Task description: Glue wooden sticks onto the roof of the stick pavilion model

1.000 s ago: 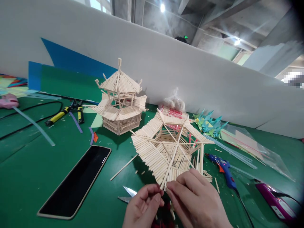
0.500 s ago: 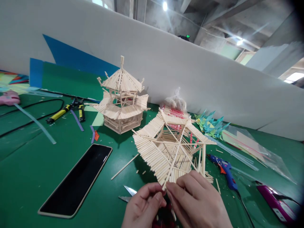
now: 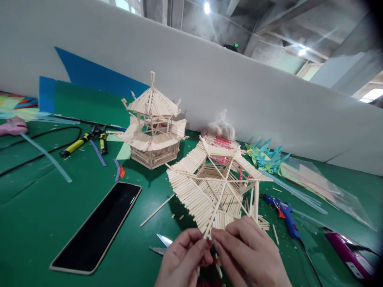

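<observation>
My left hand [image 3: 183, 260] and my right hand [image 3: 249, 255] meet at the bottom centre, fingertips pinched together at the near tip of a roof rib of an unfinished wooden-stick pavilion [image 3: 214, 185]. That model stands on the green mat [image 3: 44, 215] just beyond my hands; its hexagonal roof is only partly covered with sticks. What the fingertips grip is too small to make out. A finished two-tier stick pavilion [image 3: 152, 125] stands farther back left. Scissor blades [image 3: 161, 244] lie just left of my left hand.
A dark phone [image 3: 97, 227] lies at the front left, a loose stick [image 3: 157, 210] beside it. Yellow-handled pliers [image 3: 82, 142] and black cables lie at the back left. A blue glue gun [image 3: 283, 213], a purple tool [image 3: 347, 251], clear bags and paper flowers [image 3: 265, 156] lie at the right. A white wall runs behind.
Both hands stay pinched at the same roof rib tip; they have shifted very slightly. The view has barely moved.
</observation>
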A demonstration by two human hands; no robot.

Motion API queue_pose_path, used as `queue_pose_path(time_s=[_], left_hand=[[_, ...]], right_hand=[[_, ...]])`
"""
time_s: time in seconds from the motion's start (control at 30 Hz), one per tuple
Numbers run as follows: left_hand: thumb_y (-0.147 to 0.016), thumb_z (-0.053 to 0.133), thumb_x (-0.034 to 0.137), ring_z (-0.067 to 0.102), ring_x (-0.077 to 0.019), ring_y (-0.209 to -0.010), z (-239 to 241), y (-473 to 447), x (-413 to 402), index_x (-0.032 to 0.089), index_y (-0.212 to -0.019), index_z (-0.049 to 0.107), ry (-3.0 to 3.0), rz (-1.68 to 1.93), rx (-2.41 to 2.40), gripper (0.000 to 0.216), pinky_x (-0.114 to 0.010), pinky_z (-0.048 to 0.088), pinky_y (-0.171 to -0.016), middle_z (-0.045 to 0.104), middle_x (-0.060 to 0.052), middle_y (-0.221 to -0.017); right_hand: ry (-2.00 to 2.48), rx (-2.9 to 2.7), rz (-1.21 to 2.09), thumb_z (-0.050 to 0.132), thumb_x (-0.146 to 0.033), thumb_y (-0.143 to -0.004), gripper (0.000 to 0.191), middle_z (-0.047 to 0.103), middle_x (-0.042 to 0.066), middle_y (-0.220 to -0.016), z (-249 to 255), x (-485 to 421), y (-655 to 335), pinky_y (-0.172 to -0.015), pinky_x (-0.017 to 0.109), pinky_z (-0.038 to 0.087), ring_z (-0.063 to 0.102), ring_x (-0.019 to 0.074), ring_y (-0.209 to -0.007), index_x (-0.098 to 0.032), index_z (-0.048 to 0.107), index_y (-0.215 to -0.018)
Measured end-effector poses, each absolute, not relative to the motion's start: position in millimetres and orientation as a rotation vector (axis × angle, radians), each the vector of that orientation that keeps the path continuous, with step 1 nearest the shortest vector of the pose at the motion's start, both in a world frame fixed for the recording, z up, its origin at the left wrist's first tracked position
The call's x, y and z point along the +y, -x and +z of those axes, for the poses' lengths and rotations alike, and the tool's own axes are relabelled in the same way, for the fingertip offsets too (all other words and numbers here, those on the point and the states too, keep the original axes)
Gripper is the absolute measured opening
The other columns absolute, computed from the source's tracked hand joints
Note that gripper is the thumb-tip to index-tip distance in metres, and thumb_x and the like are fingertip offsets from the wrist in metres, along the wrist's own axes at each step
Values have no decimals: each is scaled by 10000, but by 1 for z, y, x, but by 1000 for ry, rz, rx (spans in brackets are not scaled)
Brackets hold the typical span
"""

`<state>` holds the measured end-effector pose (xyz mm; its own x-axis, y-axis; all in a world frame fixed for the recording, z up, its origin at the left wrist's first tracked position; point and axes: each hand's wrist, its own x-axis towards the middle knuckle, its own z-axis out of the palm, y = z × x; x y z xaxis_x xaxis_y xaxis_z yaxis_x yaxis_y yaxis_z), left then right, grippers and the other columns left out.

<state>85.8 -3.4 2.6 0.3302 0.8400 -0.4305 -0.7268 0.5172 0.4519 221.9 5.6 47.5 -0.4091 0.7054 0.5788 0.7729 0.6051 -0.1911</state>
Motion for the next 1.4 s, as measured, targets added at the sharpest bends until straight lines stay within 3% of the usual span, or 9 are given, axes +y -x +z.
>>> queue_pose_path(time_s=[0.17,0.37,1.0,1.4], left_hand=[[-643,731,198,511,-92,-506,4,-91,2,141,-612,652,-146,1013,595,103,-196,400,-540,614,-11,-520],[-596,760,211,475,-89,-450,-1,-92,3,146,-536,618,-158,1007,614,167,-193,377,-473,586,-7,-466],[-635,653,111,390,-64,-410,11,-96,5,148,-527,564,-229,1079,771,145,-188,310,-444,536,28,-439],[-510,761,257,489,-110,-418,28,-96,10,158,-570,605,-249,1084,944,194,-242,394,-450,526,42,-449]], right_hand=[[1177,-2291,-67,545,-159,-772,140,587,22,-592,45,5,-225,-450,261,366,486,157,-532,-192,665,-836],[1169,-2248,-95,537,-156,-755,139,575,26,-542,48,8,-222,-420,255,324,465,150,-487,-181,671,-728],[1141,-2175,82,542,-117,-733,177,579,49,-579,44,6,-222,-448,260,378,479,158,-529,-159,694,-813],[1179,-2130,153,543,-115,-738,177,586,39,-615,47,5,-221,-477,258,391,501,150,-554,-173,688,-823]])
